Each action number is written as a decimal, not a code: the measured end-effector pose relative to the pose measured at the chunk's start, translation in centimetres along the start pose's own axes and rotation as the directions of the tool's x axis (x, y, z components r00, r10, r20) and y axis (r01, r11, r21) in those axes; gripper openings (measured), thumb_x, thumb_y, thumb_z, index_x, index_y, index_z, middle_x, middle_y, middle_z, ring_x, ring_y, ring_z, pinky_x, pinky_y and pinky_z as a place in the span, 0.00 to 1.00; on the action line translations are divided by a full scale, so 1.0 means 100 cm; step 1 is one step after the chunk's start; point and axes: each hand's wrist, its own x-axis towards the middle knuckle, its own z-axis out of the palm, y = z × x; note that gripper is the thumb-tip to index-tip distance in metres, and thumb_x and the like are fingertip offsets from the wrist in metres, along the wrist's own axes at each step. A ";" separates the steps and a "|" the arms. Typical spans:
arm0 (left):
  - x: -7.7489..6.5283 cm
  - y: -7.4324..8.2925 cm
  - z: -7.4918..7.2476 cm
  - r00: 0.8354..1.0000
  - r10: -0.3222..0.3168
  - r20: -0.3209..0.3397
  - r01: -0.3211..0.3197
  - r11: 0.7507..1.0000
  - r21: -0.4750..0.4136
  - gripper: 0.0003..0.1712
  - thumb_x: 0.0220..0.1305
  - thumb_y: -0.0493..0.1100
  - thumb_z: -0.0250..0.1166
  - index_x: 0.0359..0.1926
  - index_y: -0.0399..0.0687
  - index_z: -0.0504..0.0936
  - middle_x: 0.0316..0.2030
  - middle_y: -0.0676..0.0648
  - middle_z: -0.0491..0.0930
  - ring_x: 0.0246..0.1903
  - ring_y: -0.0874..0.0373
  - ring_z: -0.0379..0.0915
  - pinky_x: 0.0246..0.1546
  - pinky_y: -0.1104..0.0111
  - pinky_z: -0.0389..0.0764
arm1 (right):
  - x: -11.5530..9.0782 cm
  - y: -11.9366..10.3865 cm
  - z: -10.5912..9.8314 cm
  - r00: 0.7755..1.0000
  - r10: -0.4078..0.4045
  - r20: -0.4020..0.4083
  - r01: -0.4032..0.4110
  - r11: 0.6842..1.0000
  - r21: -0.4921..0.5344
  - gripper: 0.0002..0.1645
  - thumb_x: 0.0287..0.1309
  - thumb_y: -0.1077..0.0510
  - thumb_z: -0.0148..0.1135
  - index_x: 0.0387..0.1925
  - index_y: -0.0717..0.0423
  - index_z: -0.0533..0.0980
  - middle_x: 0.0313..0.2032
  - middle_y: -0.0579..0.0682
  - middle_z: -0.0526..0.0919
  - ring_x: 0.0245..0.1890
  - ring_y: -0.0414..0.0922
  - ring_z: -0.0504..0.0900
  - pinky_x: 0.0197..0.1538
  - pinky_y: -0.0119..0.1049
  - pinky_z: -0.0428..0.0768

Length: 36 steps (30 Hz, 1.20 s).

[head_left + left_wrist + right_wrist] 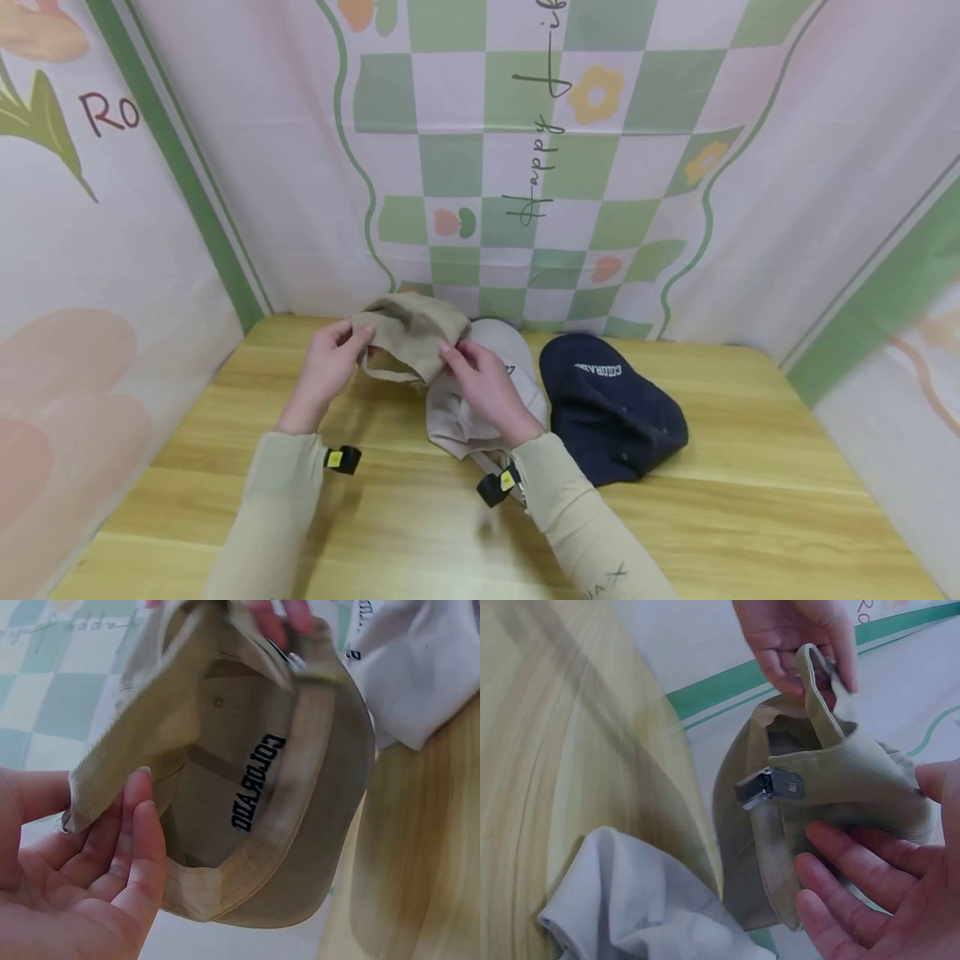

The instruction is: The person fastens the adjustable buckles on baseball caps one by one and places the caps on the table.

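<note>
A khaki baseball cap (416, 325) is held up above the back left of the table, its underside open toward me. My left hand (322, 367) pinches its back strap at the left; the left wrist view shows the thumb and fingers on the strap edge (124, 750). On the other side, my right hand (487, 387) holds the cap's rear edge between thumb and fingers, beside a metal buckle (772, 786). Dark COLORADO lettering (257, 784) shows inside the crown. Beneath the right hand lies a light grey cap (502, 337), partly hidden by that hand and wrist.
A navy cap (611, 408) with white lettering lies to the right of the grey one. The wooden table (765, 467) ends at the back against a checked, printed curtain (517, 167). Printed cloth also hangs at both sides.
</note>
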 end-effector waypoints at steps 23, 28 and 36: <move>-0.003 0.017 0.006 0.997 0.037 0.071 -0.021 0.975 -0.221 0.22 0.79 0.45 0.56 0.64 0.36 0.75 0.51 0.39 0.80 0.40 0.53 0.81 0.48 0.65 0.82 | -0.006 0.026 0.012 0.986 0.058 0.154 -0.058 0.998 -0.003 0.28 0.71 0.39 0.58 0.50 0.60 0.79 0.45 0.56 0.84 0.45 0.50 0.83 0.51 0.44 0.81; -0.004 0.019 0.009 0.996 0.043 0.077 -0.021 0.965 -0.261 0.22 0.79 0.43 0.57 0.65 0.35 0.74 0.51 0.37 0.80 0.36 0.55 0.82 0.46 0.65 0.83 | -0.009 0.026 0.017 0.986 0.003 0.168 -0.006 1.000 0.020 0.24 0.69 0.44 0.64 0.53 0.60 0.79 0.47 0.51 0.84 0.49 0.47 0.83 0.54 0.42 0.81; -0.005 0.023 0.015 0.995 0.037 0.092 -0.008 0.957 -0.289 0.23 0.79 0.41 0.56 0.68 0.34 0.71 0.53 0.35 0.79 0.35 0.57 0.82 0.44 0.65 0.84 | -0.011 0.026 0.025 0.989 -0.085 0.120 0.074 0.993 0.091 0.17 0.65 0.55 0.68 0.50 0.62 0.81 0.42 0.51 0.86 0.42 0.44 0.84 0.50 0.40 0.82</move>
